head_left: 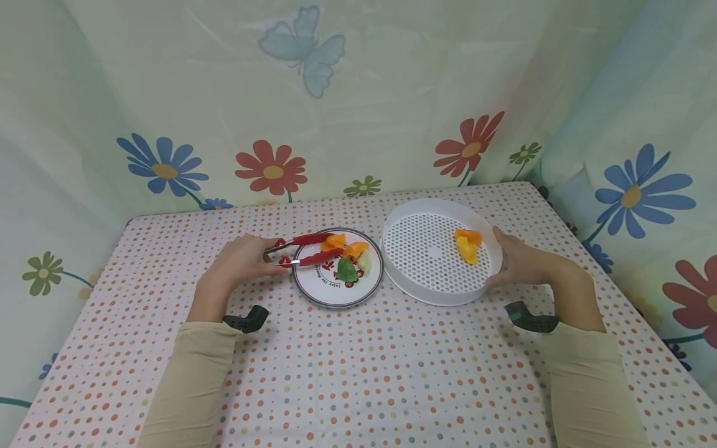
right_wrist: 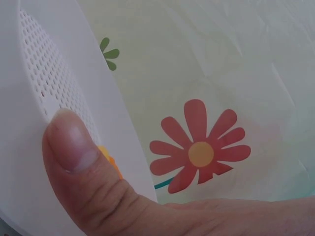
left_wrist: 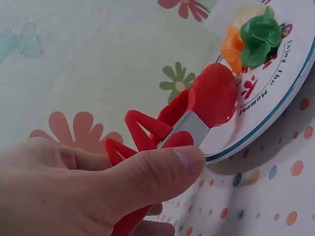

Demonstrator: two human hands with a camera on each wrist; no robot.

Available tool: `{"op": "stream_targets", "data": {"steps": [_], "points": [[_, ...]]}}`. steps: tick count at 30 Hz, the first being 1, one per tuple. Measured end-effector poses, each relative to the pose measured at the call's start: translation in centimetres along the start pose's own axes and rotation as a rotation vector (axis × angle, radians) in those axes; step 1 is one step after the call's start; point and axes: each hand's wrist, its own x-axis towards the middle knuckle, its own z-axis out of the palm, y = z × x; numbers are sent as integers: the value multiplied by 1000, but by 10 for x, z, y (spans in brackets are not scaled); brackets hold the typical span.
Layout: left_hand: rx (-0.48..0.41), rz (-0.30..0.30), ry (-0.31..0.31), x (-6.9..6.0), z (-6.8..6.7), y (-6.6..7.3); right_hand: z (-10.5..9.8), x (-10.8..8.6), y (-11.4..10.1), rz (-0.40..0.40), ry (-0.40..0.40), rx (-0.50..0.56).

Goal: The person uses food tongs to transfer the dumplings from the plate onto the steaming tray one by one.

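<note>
My left hand (head_left: 241, 258) grips a pair of red-tipped tongs (head_left: 320, 257) with metal arms, reaching over the left side of a white plate (head_left: 319, 287) with a green rim. On the plate lie two orange dumpling-like pieces (head_left: 355, 250), a green one (left_wrist: 260, 37) and a pale one (head_left: 365, 261). The tongs' tips are apart, by the orange pieces. My right hand (head_left: 523, 261) holds the right side of a round white steamer basket (head_left: 414, 249), thumb on its wall (right_wrist: 74, 142); the fingertips are hidden. A yellow piece (head_left: 466, 250) and an orange piece (head_left: 472, 235) lie inside the basket.
Plate and basket stand side by side on a table with a dotted cloth (head_left: 336, 373). A flowered curtain (head_left: 358, 124) hangs behind the table and along both sides. Dark camera mounts (head_left: 249, 319) sit at both wrists.
</note>
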Motion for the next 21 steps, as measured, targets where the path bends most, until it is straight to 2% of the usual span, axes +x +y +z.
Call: {"op": "stream_targets", "data": {"steps": [11, 21], "points": [[23, -4, 6, -2, -5, 1, 0, -1, -1, -2, 0, 7], [48, -5, 30, -6, -12, 9, 0, -2, -1, 5, 3, 4]]}}
